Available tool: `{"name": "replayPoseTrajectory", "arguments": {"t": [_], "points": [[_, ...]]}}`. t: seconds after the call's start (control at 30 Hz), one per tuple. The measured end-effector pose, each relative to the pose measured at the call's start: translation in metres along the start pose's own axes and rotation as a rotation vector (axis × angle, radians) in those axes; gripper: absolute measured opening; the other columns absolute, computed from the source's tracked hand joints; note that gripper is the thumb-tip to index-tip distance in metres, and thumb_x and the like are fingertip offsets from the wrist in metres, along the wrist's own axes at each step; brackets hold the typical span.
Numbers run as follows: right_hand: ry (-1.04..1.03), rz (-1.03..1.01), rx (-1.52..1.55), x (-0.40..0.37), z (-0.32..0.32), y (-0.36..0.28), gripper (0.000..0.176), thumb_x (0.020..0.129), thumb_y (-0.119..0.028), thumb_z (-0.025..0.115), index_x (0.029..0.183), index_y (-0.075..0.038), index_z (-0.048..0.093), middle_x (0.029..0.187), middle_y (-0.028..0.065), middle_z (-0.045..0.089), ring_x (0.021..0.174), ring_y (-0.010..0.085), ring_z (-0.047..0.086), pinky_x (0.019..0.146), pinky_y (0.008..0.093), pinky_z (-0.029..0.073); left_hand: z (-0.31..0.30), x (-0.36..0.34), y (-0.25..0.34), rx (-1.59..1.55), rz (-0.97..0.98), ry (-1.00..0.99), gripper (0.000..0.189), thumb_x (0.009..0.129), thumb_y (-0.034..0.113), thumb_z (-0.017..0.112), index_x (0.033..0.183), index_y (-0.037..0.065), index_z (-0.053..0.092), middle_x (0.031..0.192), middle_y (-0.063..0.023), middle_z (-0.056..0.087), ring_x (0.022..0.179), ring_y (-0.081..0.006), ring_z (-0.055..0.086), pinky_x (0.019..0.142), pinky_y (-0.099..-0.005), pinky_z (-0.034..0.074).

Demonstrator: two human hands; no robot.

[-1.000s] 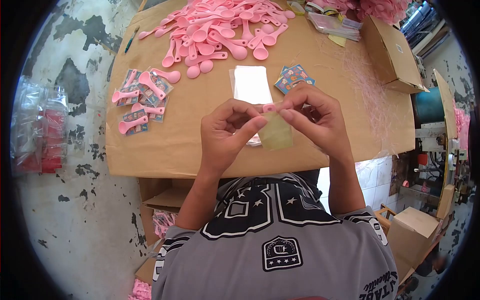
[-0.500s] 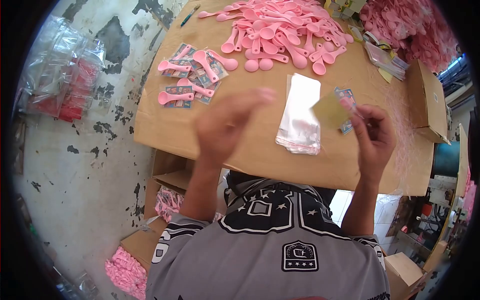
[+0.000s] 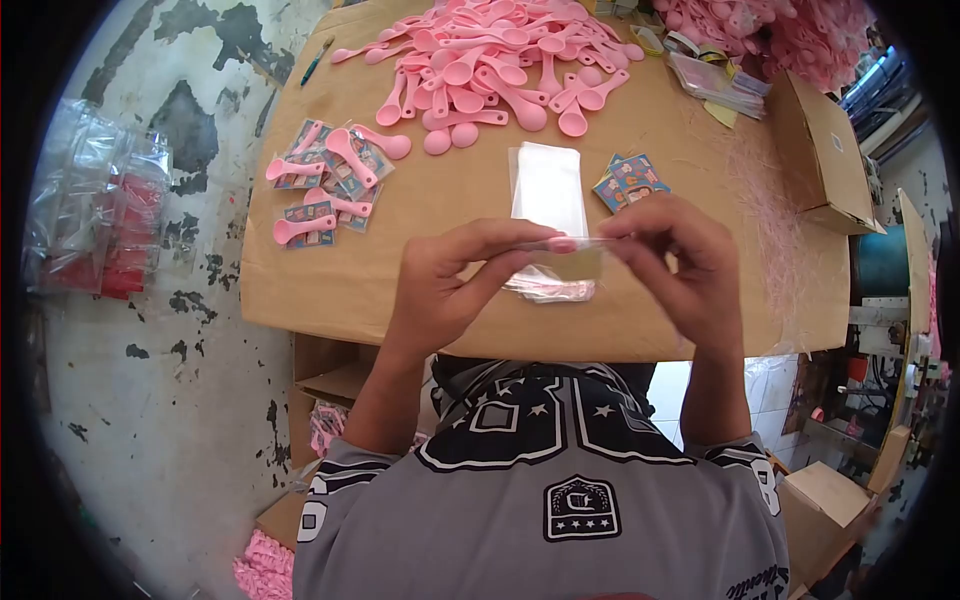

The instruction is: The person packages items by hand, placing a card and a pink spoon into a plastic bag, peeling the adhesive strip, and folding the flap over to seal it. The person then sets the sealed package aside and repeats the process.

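A cardboard-covered worktable stands over a stained, peeling concrete floor. A heap of loose pink spoons lies at the far side, well beyond both hands. The left hand and right hand meet above the near edge, each pinched shut on an end of the top edge of a small clear packet. The packet hangs between them with something pink showing at its mouth. It is held only by fingertips on slick film, so it could likely slip or twist out, and its contents might drop onto the stack of clear bags directly beyond the fingers. An uneven pull from the two sides could crease or tear the thin mouth. A slipped packet might also slide off the table edge just under the wrists. Both wrists are raised and bent inward, palms turned toward each other. The thumbs and forefingers are pressed together and the other fingers curled loosely behind. The printed cards lie just beyond the right hand, and the finished spoon packs lie off beyond the left.
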State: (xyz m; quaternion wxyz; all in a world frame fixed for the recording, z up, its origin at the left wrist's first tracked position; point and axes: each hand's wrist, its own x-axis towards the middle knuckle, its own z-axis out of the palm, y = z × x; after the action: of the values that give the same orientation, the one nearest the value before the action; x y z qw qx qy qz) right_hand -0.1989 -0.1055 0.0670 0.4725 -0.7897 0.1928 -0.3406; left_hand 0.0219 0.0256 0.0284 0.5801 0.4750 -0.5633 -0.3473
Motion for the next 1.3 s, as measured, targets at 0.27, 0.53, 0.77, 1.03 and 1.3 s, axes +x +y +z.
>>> {"name": "replayPoseTrajectory", "arguments": {"t": [0.27, 0.53, 0.77, 1.03, 1.3], "points": [[0.009, -0.051, 0.391, -0.02, -0.142, 0.001, 0.02, 0.1, -0.013, 0.067, 0.111, 0.004, 0.069, 0.111, 0.0108, 0.073, 0.094, 0.0181, 0.07, 0.085, 0.0284, 0.052, -0.092, -0.019, 0.012, 1.033, 0.32, 0.518, 0.032, 0.096, -0.012, 0.063, 0.123, 0.0, 0.074, 0.121, -0.014, 0.077, 0.114, -0.024, 0.074, 0.094, -0.036, 0.059], [0.38, 0.203, -0.643, -0.015, -0.177, 0.042, 0.024, 0.1, -0.016, 0.064, 0.117, -0.001, 0.072, 0.121, 0.0128, 0.074, 0.118, 0.029, 0.068, 0.098, 0.0391, 0.051, -0.125, -0.043, -0.023, 1.093, -0.142, 0.28, 0.046, 0.094, -0.002, 0.064, 0.138, 0.009, 0.067, 0.153, -0.0114, 0.058, 0.141, -0.0334, 0.055, 0.107, -0.0447, 0.051], [0.147, 0.191, -0.934, -0.019, -0.158, 0.064, 0.019, 0.101, -0.013, 0.061, 0.116, -0.006, 0.07, 0.112, 0.007, 0.075, 0.109, 0.0184, 0.072, 0.089, 0.0304, 0.053, -0.133, -0.047, -0.04, 1.153, -0.06, 0.117, 0.041, 0.099, 0.008, 0.062, 0.14, 0.008, 0.064, 0.154, -0.0147, 0.055, 0.148, -0.0353, 0.045, 0.122, -0.0488, 0.034], [0.319, 0.158, -0.393, -0.034, -0.176, 0.062, 0.008, 0.101, -0.007, 0.057, 0.096, -0.003, 0.062, 0.093, 0.006, 0.066, 0.087, 0.0114, 0.062, 0.076, 0.024, 0.046, -0.173, -0.059, -0.038, 0.99, -0.077, 0.185, 0.026, 0.098, 0.01, 0.068, 0.123, 0.003, 0.072, 0.14, -0.014, 0.066, 0.142, -0.0325, 0.052, 0.12, -0.0446, 0.037], [0.376, 0.198, -0.947, -0.038, -0.209, 0.084, 0.03, 0.097, -0.022, 0.07, 0.115, 0.002, 0.065, 0.104, 0.0147, 0.07, 0.09, 0.0293, 0.067, 0.082, 0.0359, 0.051, -0.192, -0.063, -0.034, 0.982, -0.127, 0.234, 0.025, 0.1, 0.011, 0.067, 0.123, 0.004, 0.073, 0.137, -0.0149, 0.069, 0.139, -0.0332, 0.057, 0.114, -0.0426, 0.043]]}}
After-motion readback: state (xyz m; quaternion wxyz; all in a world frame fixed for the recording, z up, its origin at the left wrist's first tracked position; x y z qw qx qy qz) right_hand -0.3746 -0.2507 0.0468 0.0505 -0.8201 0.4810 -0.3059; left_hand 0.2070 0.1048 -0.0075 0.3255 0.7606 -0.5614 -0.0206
